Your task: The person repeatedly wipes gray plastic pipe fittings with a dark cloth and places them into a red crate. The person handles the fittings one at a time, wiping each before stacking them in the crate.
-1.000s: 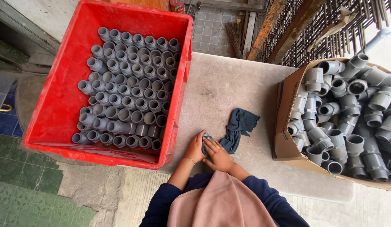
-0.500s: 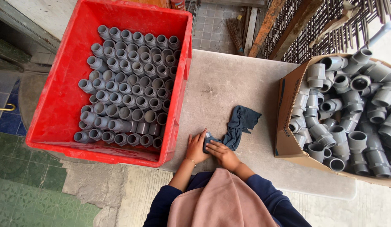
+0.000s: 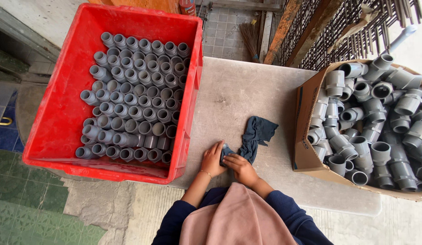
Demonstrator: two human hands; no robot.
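Low in the frame's centre, the left hand (image 3: 213,159) and the right hand (image 3: 241,167) meet at the near edge of the table (image 3: 238,90). Both sets of fingers are curled around one end of a dark blue cloth (image 3: 254,137), with something small apparently wrapped inside it; what it is cannot be made out. The rest of the cloth trails up and to the right across the bare table top.

The work sits close to the table's near edge, just above the person's lap, so I judge that a small wrapped piece could slip out of the folds and drop off that edge. The loose tail of cloth could also snag or drag as the hands turn.

To the left, the red crate (image 3: 61,118) touches the table's side, its wall just beside the left hand, so there is little elbow room there. Its grey pipe fittings (image 3: 133,100) stand packed in rows. To the right, the cardboard box (image 3: 306,154) of larger grey fittings (image 3: 379,122) overhangs the table's right edge and might tip if nudged. The widest open room lies in the middle of the table, beyond the cloth.
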